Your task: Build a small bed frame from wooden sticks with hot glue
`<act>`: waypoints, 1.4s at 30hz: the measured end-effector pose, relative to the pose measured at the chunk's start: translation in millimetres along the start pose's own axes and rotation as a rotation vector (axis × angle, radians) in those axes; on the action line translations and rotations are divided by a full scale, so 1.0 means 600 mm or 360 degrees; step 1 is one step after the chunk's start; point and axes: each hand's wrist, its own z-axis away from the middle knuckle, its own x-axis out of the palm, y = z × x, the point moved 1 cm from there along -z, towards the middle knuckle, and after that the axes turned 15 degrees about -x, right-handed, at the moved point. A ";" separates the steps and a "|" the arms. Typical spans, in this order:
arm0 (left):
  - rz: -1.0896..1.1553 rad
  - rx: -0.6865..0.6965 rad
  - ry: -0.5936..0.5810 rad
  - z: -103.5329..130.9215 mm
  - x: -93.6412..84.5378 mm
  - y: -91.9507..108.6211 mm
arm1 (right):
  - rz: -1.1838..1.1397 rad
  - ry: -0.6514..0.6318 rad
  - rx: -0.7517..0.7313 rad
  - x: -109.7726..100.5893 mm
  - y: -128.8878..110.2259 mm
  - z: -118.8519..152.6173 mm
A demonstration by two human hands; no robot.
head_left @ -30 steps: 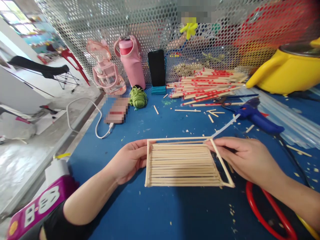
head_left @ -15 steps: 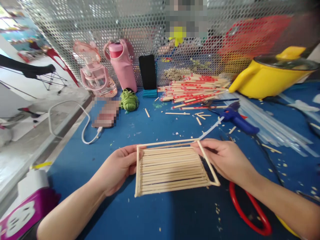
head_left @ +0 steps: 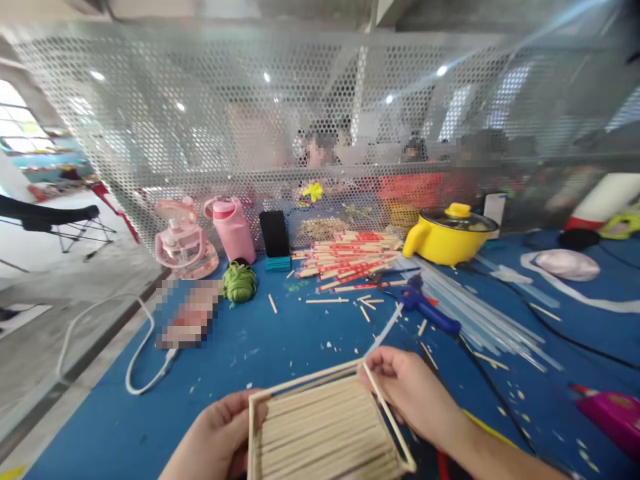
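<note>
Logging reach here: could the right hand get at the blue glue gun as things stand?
Likely yes: the blue glue gun lies beyond the right hand, nothing tall between them, but that hand would first need to release the stick frame.

The left hand [head_left: 215, 433] and right hand [head_left: 413, 393] are positioned apart, fingers bent in pinch grips; the right forearm [head_left: 490, 450] extends toward lower right.

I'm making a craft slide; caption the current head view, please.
Left hand and right hand hold a pale rectangular wooden-stick frame over a blue tabletop.
</note>
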 end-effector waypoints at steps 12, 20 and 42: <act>-0.0225 -0.0090 0.0107 0.015 -0.012 0.013 | -0.0066 -0.0092 0.0044 -0.003 -0.019 0.003; -0.0312 -0.0064 0.0024 0.015 -0.012 0.011 | 0.0026 -0.0067 -0.0001 -0.004 -0.005 0.004; -0.0429 -0.0039 -0.0019 0.028 -0.021 0.024 | 0.0388 -0.0078 -0.0214 -0.032 -0.044 -0.001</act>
